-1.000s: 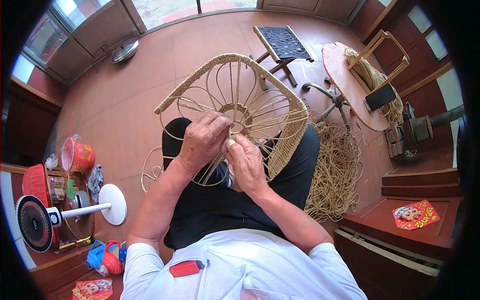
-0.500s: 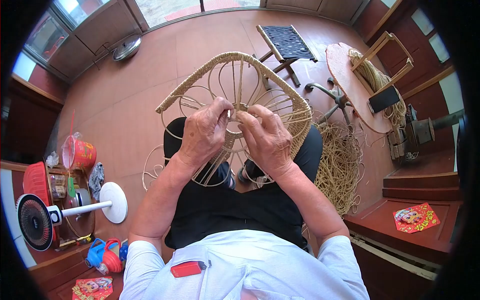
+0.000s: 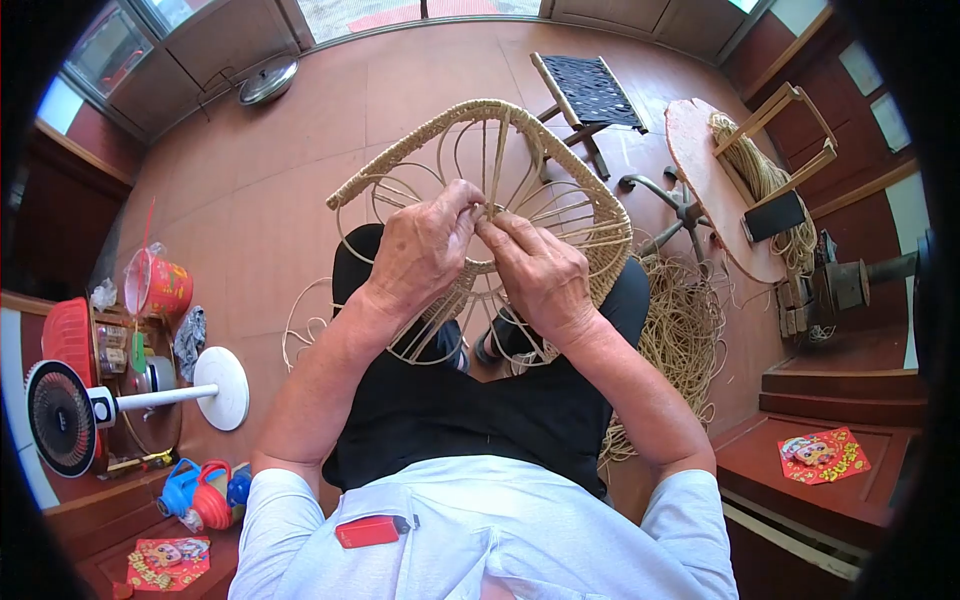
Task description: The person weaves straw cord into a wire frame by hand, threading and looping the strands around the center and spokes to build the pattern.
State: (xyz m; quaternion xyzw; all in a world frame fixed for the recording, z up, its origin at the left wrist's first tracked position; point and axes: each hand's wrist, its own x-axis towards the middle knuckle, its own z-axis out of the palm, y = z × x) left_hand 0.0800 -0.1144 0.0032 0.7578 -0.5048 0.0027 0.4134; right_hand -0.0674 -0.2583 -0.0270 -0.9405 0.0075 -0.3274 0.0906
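A woven cord piece (image 3: 590, 185) with looped spokes and a thick braided rim rests across my knees. At its central ring, my left hand (image 3: 425, 245) pinches with thumb and forefinger at the cords. My right hand (image 3: 535, 270) is closed beside it, its fingertips nearly meeting the left ones at the same spot. The fingers hide most of the ring and the exact strand between them. The braided rim curves above both hands, and thin loops spread below them over my legs.
Right of my knee lies a heap of loose cord (image 3: 675, 335). Farther off stand a folding stool (image 3: 590, 90) and a pink round-edged table (image 3: 695, 150) bearing a cord coil and a phone (image 3: 774, 217). At left are a fan (image 3: 62, 417) and a red bucket (image 3: 165, 288).
Both hands have moved up from the ring's lower side to its upper part. My right hand moved right, then back close to the left one. The view has shifted slightly.
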